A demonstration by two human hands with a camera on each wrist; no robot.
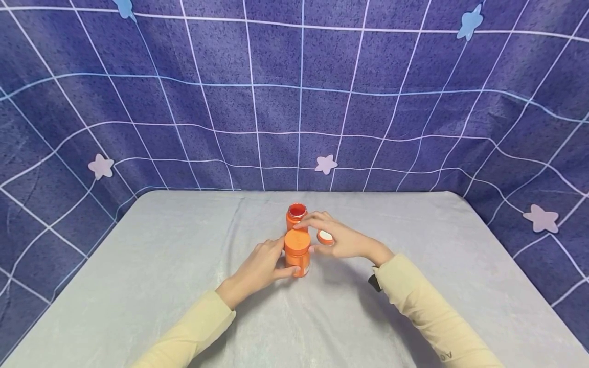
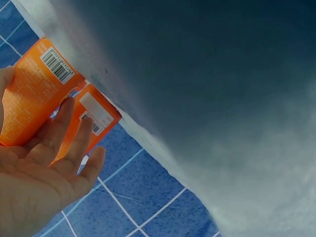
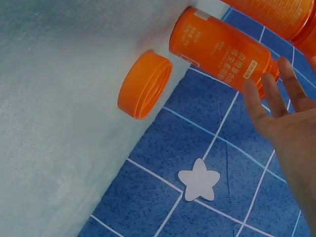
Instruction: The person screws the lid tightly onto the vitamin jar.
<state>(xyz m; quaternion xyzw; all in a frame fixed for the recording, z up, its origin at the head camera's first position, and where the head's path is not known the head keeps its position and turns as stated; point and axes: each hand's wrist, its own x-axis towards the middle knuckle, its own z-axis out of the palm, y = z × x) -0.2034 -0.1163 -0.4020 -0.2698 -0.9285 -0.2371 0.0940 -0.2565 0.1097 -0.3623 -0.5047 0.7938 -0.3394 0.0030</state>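
My left hand (image 1: 259, 267) holds a capped orange bottle (image 1: 300, 261), its thumb across the front and its fingers at the side. The bottle stands upright on the table. At its orange cap (image 1: 297, 239) is my right hand (image 1: 333, 237), thumb beside the rim and fingers reaching over the far side. In the right wrist view, the visible fingers (image 3: 272, 94) of that hand are extended. Behind stands a second, uncapped orange bottle (image 3: 224, 49) with white print, its red mouth facing up. A loose orange cap (image 3: 140, 85) with a white inside lies to its right.
A grey-white cloth covers the table (image 1: 152, 286). Beyond its back and side edges hangs a blue curtain (image 1: 221, 107) with white grid lines and stars. A black object (image 1: 375, 282) shows at my right cuff.
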